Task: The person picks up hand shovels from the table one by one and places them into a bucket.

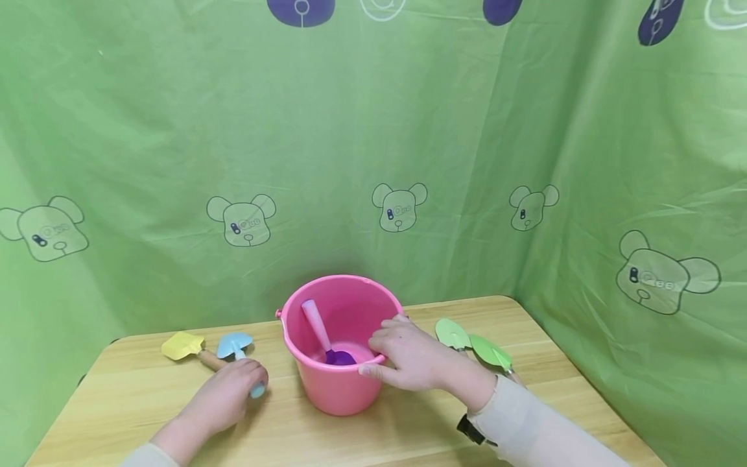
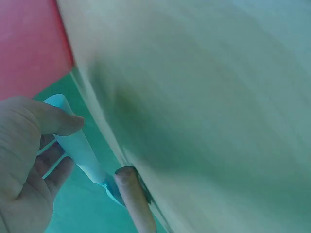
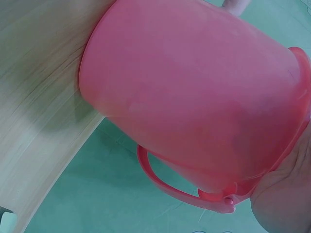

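My left hand [image 1: 229, 393] grips the pale blue handle of a small toy shovel [image 1: 235, 344], its blue blade pointing away from me. In the left wrist view, thumb and fingers close around that handle [image 2: 80, 151]. Right beside it lies a yellow shovel [image 1: 182, 346] with a brown wooden handle [image 2: 136, 200]. My right hand [image 1: 415, 355] holds the near right rim of a pink bucket [image 1: 340, 390], thumb outside and fingers over the inner side. Inside the bucket, a purple scoop [image 1: 316, 324] leans with its pale handle up against the wall.
Two green shovels, one lighter [image 1: 452, 333] and one brighter [image 1: 491, 353], lie right of the bucket, partly behind my right forearm. The bucket's pink carrying handle [image 3: 181, 195] hangs down on the far side. Green curtains [image 1: 327, 143] stand behind the wooden table [image 1: 286, 441].
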`<control>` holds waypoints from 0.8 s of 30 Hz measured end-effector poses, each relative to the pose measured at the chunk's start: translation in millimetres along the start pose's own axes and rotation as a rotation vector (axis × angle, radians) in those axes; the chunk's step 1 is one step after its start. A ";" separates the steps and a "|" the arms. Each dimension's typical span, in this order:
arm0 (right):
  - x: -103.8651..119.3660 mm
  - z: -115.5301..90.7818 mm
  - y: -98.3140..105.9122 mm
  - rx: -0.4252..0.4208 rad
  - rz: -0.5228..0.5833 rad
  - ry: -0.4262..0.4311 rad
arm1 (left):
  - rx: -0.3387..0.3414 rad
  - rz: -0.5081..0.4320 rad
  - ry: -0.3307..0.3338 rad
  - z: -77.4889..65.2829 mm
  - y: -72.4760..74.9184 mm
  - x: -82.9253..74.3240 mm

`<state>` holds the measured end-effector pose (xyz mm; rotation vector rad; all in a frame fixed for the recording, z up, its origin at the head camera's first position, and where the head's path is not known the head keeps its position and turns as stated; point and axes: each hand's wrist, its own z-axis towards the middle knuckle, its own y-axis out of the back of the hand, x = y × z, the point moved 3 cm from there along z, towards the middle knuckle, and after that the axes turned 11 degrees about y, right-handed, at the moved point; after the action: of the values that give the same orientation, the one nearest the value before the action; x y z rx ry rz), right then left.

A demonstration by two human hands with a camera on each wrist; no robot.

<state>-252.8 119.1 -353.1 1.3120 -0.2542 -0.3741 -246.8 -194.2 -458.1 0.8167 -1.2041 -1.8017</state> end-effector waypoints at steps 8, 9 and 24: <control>0.5 -1.2 -0.3 0.006 0.002 -0.007 | -0.039 -0.075 -0.001 3.3 8.6 -5.1; 0.5 -1.2 -0.2 0.006 0.003 -0.008 | -0.041 -0.088 0.005 3.7 10.3 -6.2; -0.6 0.1 0.1 0.003 0.010 -0.006 | -0.059 -0.290 0.101 12.4 34.1 -14.9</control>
<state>-253.3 119.2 -352.9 1.3121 -0.2660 -0.3691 -241.3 -183.5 -420.7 1.0792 -1.0018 -1.9896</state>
